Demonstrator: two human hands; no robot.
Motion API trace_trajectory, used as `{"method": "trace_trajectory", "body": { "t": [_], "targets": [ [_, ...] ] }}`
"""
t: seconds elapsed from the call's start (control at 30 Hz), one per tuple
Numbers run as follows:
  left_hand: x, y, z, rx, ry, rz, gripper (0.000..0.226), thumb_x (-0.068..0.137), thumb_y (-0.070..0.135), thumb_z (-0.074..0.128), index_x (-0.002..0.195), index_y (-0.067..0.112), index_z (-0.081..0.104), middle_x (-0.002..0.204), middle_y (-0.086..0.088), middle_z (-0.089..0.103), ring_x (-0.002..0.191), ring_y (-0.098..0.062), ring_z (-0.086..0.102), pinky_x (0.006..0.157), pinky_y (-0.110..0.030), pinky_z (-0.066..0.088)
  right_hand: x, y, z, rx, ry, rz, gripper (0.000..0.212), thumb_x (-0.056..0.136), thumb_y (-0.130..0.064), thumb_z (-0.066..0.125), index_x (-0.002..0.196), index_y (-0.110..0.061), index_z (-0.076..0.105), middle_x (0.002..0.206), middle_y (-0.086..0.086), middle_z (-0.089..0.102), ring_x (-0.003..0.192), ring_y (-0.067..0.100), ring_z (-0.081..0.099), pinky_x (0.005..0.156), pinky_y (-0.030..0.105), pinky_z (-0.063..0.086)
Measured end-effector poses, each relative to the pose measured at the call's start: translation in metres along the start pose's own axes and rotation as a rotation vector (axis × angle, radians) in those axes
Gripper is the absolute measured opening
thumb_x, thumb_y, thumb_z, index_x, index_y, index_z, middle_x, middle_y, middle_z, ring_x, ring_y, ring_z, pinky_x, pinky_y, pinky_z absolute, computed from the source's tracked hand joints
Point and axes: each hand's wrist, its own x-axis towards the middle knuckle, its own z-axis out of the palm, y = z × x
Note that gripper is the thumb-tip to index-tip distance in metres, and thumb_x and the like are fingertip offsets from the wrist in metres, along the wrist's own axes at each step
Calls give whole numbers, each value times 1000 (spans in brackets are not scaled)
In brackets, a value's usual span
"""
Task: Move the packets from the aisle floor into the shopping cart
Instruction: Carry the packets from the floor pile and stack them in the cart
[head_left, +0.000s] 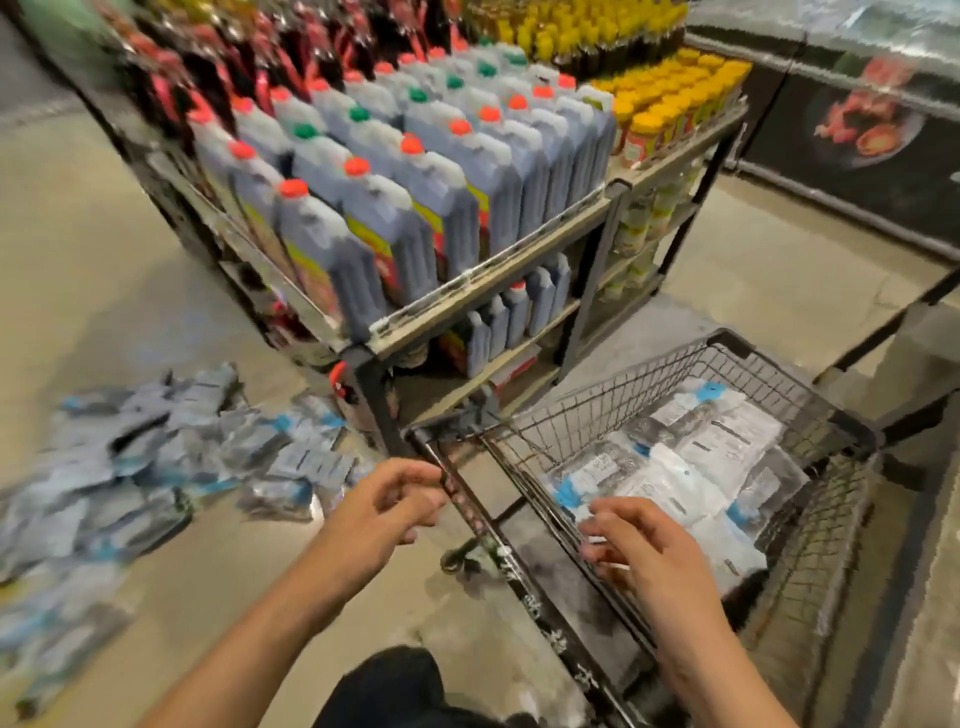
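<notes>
Packets already lie in the cart under the right hand. Many more wait beside the left hand. Both hands are loose and hold nothing.

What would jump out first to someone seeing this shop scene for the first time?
Probably the shelf rack at centre, packed with dark bottles under red and green caps. Next, the heap of grey and blue packets strewn over the floor at left, with more of them already lying in the wire shopping cart at lower right. In front, the left hand and right hand hover empty by the cart's near rim.
</notes>
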Motion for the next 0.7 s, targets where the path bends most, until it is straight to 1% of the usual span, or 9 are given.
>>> {"method": "trace_trajectory", "body": {
  "t": [0.07, 0.13, 0.2, 0.27, 0.33, 0.37, 0.43, 0.57, 0.7],
  "targets": [
    [-18, -16, -26, -21, 64, -15, 14, 98, 21, 68, 106, 33, 72, 101, -1, 77, 93, -14, 74, 83, -30, 55, -2, -2, 26, -7, -46, -17, 6, 95, -7, 69, 96, -9, 75, 88, 14, 78, 68, 18, 70, 68, 31, 52],
    [-34, -34, -57, -50, 128, -35, 14, 97, 18, 69, 106, 28, 71, 102, -9, 76, 90, -16, 73, 76, -22, 52, -4, -3, 60, -61, -119, -36, 5, 96, -7, 67, 95, -7, 73, 82, 16, 77, 67, 20, 68, 68, 32, 51],
    [-50, -54, -90, -101, 209, -60, 16, 90, 23, 76, 106, 24, 71, 103, -12, 76, 83, -10, 72, 69, -17, 50, -5, -3, 100, -152, -220, -53, 6, 97, -8, 66, 94, -7, 71, 76, 12, 75, 65, 20, 65, 63, 31, 48],
    [-68, -75, -122, -154, 299, -87, 27, 78, 32, 71, 104, 24, 72, 103, -13, 76, 81, -8, 70, 70, -20, 50, -10, -2, 143, -238, -313, -63, 6, 98, -8, 66, 93, -6, 69, 75, 9, 72, 64, 19, 64, 59, 25, 48],
    [-89, -101, -158, -201, 381, -121, 20, 84, 28, 73, 103, 24, 72, 102, -13, 76, 82, -10, 70, 73, -25, 50, -21, 2, 189, -295, -385, -69, 6, 98, -8, 65, 93, -6, 69, 75, 8, 72, 65, 21, 65, 55, 21, 51],
    [-101, -117, -177, -215, 419, -147, 13, 92, 21, 73, 104, 24, 72, 101, -11, 77, 83, -11, 71, 74, -26, 50, -28, 6, 214, -312, -410, -67, 7, 98, -8, 65, 93, -6, 68, 75, 8, 72, 66, 22, 65, 55, 23, 51],
    [-126, -150, -215, -232, 496, -213, 14, 98, 13, 66, 105, 23, 73, 99, -5, 77, 86, -14, 71, 76, -27, 50, -47, 16, 264, -358, -468, -58, 8, 99, -10, 65, 91, -10, 68, 76, 7, 73, 67, 20, 66, 62, 31, 48],
    [-165, -214, -288, -282, 628, -323, 16, 99, 18, 64, 102, 30, 74, 97, 3, 78, 91, -15, 74, 79, -31, 53, -86, 44, 362, -418, -606, -28, 8, 98, -14, 65, 92, -11, 70, 77, 5, 75, 68, 17, 67, 67, 33, 47],
    [-184, -252, -348, -352, 717, -379, 16, 101, 18, 62, 103, 28, 73, 100, 1, 78, 94, -17, 73, 80, -33, 52, -113, 63, 442, -504, -712, -33, 9, 99, -16, 67, 92, -13, 72, 78, 5, 75, 69, 18, 68, 66, 31, 48]
  ]
}}
